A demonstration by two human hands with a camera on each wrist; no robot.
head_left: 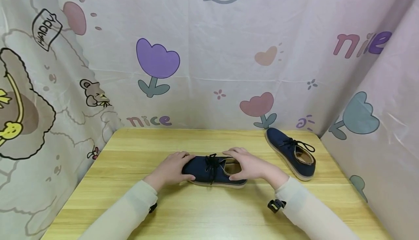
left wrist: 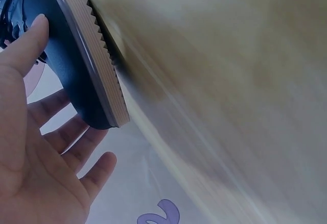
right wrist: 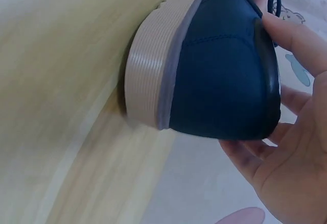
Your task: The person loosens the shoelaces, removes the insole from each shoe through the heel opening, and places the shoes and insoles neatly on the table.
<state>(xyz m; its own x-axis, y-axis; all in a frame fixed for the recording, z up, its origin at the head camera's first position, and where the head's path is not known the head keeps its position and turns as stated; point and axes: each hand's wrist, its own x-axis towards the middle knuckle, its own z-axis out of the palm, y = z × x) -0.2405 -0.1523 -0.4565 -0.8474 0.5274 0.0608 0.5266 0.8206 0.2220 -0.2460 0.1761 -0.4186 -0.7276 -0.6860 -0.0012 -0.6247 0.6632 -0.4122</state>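
A navy lace-up shoe (head_left: 197, 167) lies sole down on the wooden table, its toe to the left and its opening to the right. Black laces (head_left: 212, 164) are tied in a bow across its top. My left hand (head_left: 171, 169) grips the toe, thumb on the near side and fingers on the far side. At the heel, my right hand (head_left: 250, 165) holds the collar the same way, its thumb near the opening's edge. The right wrist view shows the ridged, light-coloured sole (right wrist: 153, 66) along the table and the rounded heel (right wrist: 219, 91).
A matching navy shoe (head_left: 281, 143) rests at the table's back right, angled with its toe toward the back edge. The wooden table (head_left: 209, 211) ends against a printed curtain (head_left: 203, 51) that hangs behind and along both sides. A black wrist strap (head_left: 276, 205) shows at the right sleeve.
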